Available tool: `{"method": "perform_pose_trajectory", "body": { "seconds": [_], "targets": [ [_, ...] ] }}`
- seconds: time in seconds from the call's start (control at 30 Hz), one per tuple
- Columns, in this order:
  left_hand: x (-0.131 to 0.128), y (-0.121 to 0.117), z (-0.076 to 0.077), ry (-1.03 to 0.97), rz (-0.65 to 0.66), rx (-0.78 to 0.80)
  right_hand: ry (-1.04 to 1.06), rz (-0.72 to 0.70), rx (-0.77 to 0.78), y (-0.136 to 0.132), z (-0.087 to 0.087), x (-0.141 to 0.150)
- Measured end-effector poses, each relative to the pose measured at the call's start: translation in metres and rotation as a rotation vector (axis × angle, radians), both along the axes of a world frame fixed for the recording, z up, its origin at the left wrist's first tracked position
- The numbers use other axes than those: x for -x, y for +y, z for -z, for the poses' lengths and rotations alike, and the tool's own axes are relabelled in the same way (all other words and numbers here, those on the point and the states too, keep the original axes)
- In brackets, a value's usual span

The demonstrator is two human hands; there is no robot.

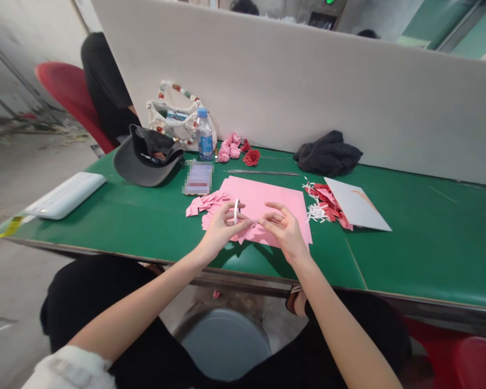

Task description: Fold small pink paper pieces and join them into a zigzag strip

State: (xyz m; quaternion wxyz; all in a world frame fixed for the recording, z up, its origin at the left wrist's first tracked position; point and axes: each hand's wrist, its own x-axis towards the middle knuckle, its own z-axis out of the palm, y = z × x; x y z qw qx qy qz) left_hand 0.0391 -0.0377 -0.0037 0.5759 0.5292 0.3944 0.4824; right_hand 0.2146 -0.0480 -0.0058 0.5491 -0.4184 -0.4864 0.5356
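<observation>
Pink scrap is at the fingertips, above the pink sheets. Left hand has a narrow pinch on it, white ring hooked there too; right hand narrow, can't tell if holding. Probably featherlight, floppy, creases easily; pinch an edge.

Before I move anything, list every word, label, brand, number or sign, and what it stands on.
No text can be read here.
Clear plastic bottle with blue cap: label too blurred.
Flat rectangular phone: screen pixelated.
Small glowing green panel, top edge: too small.
</observation>
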Motion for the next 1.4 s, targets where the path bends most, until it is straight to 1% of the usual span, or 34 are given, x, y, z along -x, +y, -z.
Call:
{"method": "perform_pose_trajectory", "body": {
  "seconds": [0.3,0.57,0.87,1.03,1.13,1.2,1.3,1.33,1.4],
  "targets": [
    [0.002,-0.001,0.001,0.102,0.017,-0.01,-0.032,0.017,0.022,0.002,0.002,-0.004],
    [0.0,-0.001,0.001,0.08,0.032,0.003,-0.017,0.032,0.044,0.002,0.003,-0.002],
    [-0.002,-0.003,0.0,0.05,0.066,-0.019,-0.039,0.089,0.01,0.004,0.005,-0.003],
    [-0.002,0.0,0.007,0.06,0.04,-0.043,-0.067,0.085,0.011,0.001,0.005,0.003],
    [-0.003,0.001,0.009,0.044,0.033,-0.057,-0.091,0.103,-0.018,0.0,0.006,0.005],
    [-0.002,0.0,0.007,0.028,0.028,-0.062,-0.1,0.16,-0.054,0.001,0.007,0.003],
    [0.0,0.0,0.002,0.004,-0.01,-0.063,-0.086,0.287,-0.098,0.004,0.006,-0.003],
    [0.0,0.0,0.0,-0.003,-0.024,-0.059,-0.073,0.291,-0.093,0.005,0.005,-0.004],
    [0.001,-0.001,-0.002,-0.01,-0.032,-0.05,-0.055,0.206,-0.053,0.004,0.003,-0.004]
  ]
}}
